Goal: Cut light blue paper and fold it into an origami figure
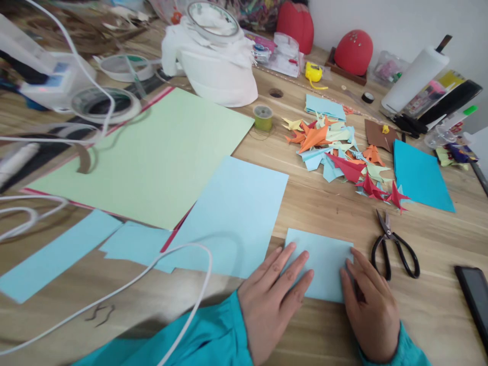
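A light blue rectangle of paper (pixel 324 254) lies flat on the wooden table in front of me. My left hand (pixel 280 290) rests on its left part, palm down, with the fingers spread. At the paper's right edge is my right hand (pixel 371 295), its fingers slightly bent and apart, the tips touching the edge and upper right corner. Black-handled scissors (pixel 388 236) lie beside the right hand, blades slightly apart. Left of the paper is a larger light blue sheet (pixel 240 203), partly behind my left hand.
Folded paper pieces (pixel 335 147) form a colourful pile beyond the scissors, near bright blue paper (pixel 421 178). Large green sheets (pixel 152 157) and blue offcuts (pixel 61 254) lie left. A white cable (pixel 133 287) crosses over my left sleeve. A phone (pixel 475 295) lies far right.
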Motion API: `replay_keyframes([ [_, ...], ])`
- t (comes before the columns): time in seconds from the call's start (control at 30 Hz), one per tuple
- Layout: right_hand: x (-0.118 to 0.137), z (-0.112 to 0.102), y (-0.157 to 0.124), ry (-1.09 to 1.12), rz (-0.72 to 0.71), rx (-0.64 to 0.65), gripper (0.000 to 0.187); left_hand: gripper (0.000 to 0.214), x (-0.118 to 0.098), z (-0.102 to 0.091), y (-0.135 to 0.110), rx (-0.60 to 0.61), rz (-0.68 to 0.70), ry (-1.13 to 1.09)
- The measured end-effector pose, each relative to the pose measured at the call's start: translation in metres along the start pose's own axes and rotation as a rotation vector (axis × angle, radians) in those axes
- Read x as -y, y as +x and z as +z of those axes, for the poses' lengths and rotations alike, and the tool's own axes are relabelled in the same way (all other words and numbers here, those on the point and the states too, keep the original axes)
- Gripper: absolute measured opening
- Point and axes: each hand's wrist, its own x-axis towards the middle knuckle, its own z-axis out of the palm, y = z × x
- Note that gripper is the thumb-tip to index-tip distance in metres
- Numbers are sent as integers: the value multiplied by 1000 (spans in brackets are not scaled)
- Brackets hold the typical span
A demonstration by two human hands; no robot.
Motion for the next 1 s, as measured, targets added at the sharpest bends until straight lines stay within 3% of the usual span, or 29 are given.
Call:
replay_keyframes([
  [0.53, 1, 0, 1, -20, -14, -3, 15, 37, 1, 4, -3, 127, -35, 4],
  [1.0, 3, 2, 4, -103, -42, -45, 19, 39, 3, 5, -1, 108, -55, 13],
])
